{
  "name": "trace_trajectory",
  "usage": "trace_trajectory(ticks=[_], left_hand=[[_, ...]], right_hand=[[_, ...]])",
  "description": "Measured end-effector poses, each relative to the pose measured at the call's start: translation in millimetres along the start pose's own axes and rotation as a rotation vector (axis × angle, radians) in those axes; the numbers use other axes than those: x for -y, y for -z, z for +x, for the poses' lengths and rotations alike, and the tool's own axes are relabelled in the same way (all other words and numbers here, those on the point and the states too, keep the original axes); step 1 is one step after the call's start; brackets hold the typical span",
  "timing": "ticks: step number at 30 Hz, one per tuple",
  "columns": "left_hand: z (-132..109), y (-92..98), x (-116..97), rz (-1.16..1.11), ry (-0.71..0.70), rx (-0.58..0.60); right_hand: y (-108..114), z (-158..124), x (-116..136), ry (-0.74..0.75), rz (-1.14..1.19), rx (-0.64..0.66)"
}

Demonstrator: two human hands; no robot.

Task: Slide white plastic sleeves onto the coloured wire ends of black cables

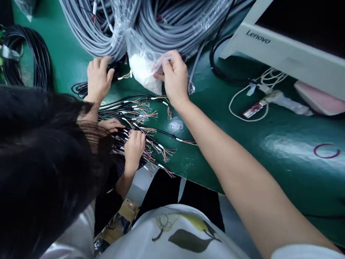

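Note:
My right hand (174, 79) is closed in a pinch on the rim of a clear plastic bag (143, 69) that holds small white parts. The bag lies on the green table (283, 148) against a big bundle of grey cables (157, 22). With fingers spread and nothing in them, my left hand (98, 77) rests on thin black wires (80, 89) at the foot of the grey bundle. Its forearm is hidden behind a dark-haired head (33, 166). Below my hands lies a fan of black leads with coloured wire ends (141, 120), and another person's two hands (133, 147) work in it.
A white Lenovo monitor (292, 50) stands at the right. A red and silver USB stick (255, 108) on a white cord lies before it, beside a pink object (321, 100). A purple ring (327, 151) lies further right. Coiled black cable (37, 56) sits at far left.

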State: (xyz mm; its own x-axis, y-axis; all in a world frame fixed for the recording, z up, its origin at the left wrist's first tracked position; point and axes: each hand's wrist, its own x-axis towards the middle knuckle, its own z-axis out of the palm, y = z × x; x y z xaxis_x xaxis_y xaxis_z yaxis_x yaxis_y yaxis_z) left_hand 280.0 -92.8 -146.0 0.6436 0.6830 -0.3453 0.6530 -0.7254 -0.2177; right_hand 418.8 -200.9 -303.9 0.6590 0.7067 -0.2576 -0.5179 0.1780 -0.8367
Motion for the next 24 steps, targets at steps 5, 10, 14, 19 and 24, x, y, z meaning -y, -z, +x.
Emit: trace_trajectory(ticks=[5,10,14,19,24], left_hand=[[40.9,-21.6,56.6,-0.084,0.062,-0.378],[6.2,-40.0,68.1,-0.446,0.059,-0.132],[-8.1,-37.0,67.1,-0.582,0.074,-0.175],[-27.9,-16.0,63.8,-0.638,0.069,-0.294],[-61.2,-3.1,53.7,-0.723,0.149,-0.300]], right_hand=[[-0.7,-7.6,14.2,-0.025,0.013,0.010],[-5.6,-11.1,20.5,-0.034,0.006,0.029],[-8.6,-12.8,27.2,-0.034,-0.018,0.057],[-4.5,-14.0,28.1,0.007,-0.100,0.058],[-3.6,-18.4,33.2,0.147,-0.215,0.124]])
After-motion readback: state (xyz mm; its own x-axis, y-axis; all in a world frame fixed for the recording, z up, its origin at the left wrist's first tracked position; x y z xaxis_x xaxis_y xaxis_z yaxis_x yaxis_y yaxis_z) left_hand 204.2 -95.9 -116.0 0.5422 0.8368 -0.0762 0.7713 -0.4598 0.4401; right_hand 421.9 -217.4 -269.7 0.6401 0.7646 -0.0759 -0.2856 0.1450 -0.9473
